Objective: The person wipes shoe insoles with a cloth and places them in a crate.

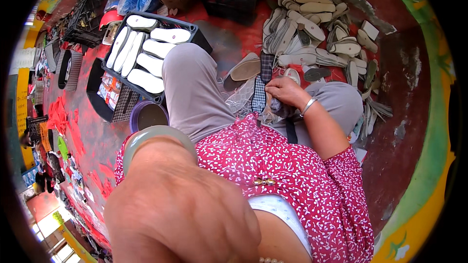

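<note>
Holding the checked strip (259, 95) between your knees (190, 65)
Your right hand (286, 91) pinched its right edge; your left hand (183, 204) was raised, its finger state indeterminable. Even two-handed support would probably have helped.

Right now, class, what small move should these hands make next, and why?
Probably bring the left hand down to the black-and-white checked piece: the left hand is up close to the camera, while only the right hand is at that piece.
</note>
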Demonstrator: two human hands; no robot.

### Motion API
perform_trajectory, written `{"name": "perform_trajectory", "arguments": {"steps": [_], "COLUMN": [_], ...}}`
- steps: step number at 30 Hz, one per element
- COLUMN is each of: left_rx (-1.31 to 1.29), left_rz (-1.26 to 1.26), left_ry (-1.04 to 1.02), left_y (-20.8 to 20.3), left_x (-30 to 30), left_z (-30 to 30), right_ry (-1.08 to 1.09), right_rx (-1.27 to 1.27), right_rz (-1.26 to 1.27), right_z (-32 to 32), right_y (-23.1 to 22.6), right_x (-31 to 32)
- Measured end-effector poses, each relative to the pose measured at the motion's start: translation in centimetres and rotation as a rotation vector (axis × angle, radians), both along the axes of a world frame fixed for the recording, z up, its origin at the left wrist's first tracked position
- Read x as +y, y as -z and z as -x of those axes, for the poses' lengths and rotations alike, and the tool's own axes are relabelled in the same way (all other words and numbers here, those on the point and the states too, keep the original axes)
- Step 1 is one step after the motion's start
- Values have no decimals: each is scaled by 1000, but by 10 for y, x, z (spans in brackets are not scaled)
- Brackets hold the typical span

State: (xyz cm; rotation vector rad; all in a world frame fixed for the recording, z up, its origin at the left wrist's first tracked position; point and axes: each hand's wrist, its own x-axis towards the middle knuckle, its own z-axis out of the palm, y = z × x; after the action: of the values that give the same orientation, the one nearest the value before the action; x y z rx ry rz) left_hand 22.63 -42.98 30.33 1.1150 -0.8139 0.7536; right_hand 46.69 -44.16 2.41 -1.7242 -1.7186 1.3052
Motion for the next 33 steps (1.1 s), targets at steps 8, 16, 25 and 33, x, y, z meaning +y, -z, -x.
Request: {"name": "perform_trajectory", "arguments": {"steps": [8, 16, 25, 33], "left_rx": [-43, -46, -14, 165], "left_rz": [-17, -14, 34, 265], "left_ry": [25, 42, -1, -208], "left_y": [6, 10, 20, 62], "left_x": [-10, 19, 71, 143], "left_z": [6, -3, -22, -54], "right_ry": [-85, -181, -224, -422], "right_rx": [43, -67, -516, -688], "right_rz": [54, 23, -7, 410], "right_z": [13, 7, -138, -225], "right_y": [-4, -35, -59, 85], "right_x": [3, 11, 112, 127]}}
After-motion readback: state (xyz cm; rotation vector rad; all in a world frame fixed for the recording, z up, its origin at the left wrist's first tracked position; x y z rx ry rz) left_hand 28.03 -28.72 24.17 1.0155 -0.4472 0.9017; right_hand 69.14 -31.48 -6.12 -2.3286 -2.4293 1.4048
